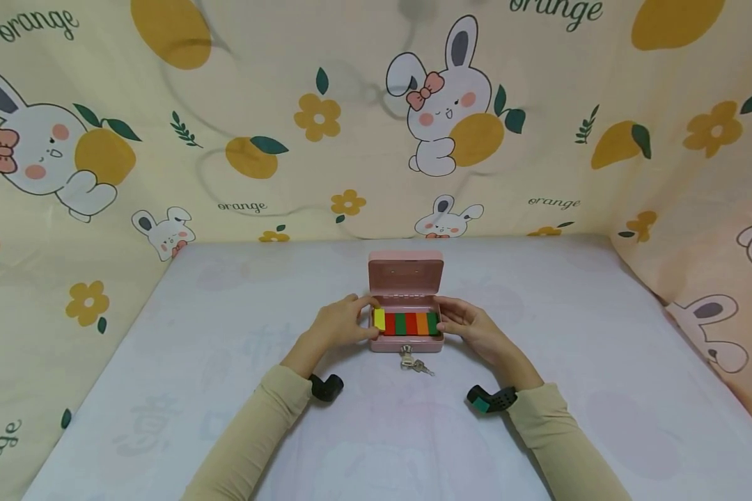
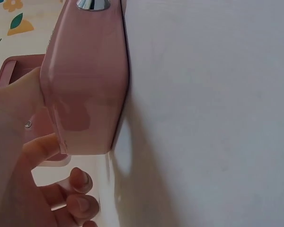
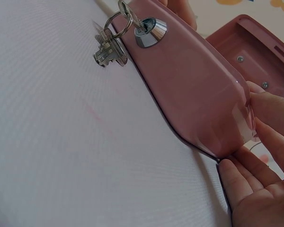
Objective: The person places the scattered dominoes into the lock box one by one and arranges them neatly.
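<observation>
A pink metal cash box (image 1: 407, 346) stands with its lid (image 1: 406, 277) raised, a lock on its front. Inside, a row of coloured blocks (image 1: 411, 324) runs from red to green. At the row's left end, my left hand (image 1: 345, 323) pinches a yellow block (image 1: 379, 320) between thumb and index finger; in the left wrist view these two reach over the rim, hiding the block, and the other fingers hang loosely outside. On the opposite side, my right hand (image 1: 470, 327) holds the box's right end, thumb at the rim beside the green block (image 1: 432, 323), other fingers along the outside.
Keys (image 1: 418, 365) on a ring hang from the front lock and lie against the white tabletop (image 1: 376, 431). Behind the table rises a printed cloth (image 1: 351, 160) with rabbits and oranges, which also lines both sides.
</observation>
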`<state>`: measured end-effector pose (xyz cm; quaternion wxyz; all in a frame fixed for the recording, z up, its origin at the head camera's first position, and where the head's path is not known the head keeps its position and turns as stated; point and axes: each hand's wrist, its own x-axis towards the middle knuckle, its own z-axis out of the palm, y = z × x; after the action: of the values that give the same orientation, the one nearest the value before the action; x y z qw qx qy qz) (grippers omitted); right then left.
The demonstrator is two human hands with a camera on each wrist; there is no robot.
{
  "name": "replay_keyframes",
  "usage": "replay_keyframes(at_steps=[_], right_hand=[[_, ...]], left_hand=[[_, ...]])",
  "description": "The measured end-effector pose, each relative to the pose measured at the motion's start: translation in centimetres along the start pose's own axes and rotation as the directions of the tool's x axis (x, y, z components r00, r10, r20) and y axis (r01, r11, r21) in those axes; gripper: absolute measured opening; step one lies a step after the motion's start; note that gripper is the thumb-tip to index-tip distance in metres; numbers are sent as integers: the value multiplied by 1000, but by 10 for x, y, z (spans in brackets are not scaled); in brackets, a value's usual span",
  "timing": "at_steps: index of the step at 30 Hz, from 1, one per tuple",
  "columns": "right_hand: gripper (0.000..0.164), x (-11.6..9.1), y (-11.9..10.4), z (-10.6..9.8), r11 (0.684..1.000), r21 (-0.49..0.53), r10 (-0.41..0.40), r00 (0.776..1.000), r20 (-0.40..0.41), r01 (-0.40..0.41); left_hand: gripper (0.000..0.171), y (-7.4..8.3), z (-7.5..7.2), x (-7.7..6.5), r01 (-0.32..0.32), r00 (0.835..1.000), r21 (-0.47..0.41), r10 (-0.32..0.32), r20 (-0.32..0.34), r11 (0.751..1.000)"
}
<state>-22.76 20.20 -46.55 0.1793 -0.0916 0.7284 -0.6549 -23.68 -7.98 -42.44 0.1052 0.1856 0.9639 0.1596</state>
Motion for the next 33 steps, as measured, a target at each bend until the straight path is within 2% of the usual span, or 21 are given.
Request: replay_keyframes(at_steps=[13,22,33], right_hand=[[61,-1,-2,1,1000,0,4,1000,-6,-4],[62,-1,-1,0,1000,-1,7,1000,-6,-7],[64,-1,0,0,1000,11,-29,999,12,29]], left_hand=[[48,6,-5,4,63,996,-1,-63,68,998],[47,9,-7,3,64,996,4,-64,65,998],[48,12,-6,6,94,992,18,-95,87,995]])
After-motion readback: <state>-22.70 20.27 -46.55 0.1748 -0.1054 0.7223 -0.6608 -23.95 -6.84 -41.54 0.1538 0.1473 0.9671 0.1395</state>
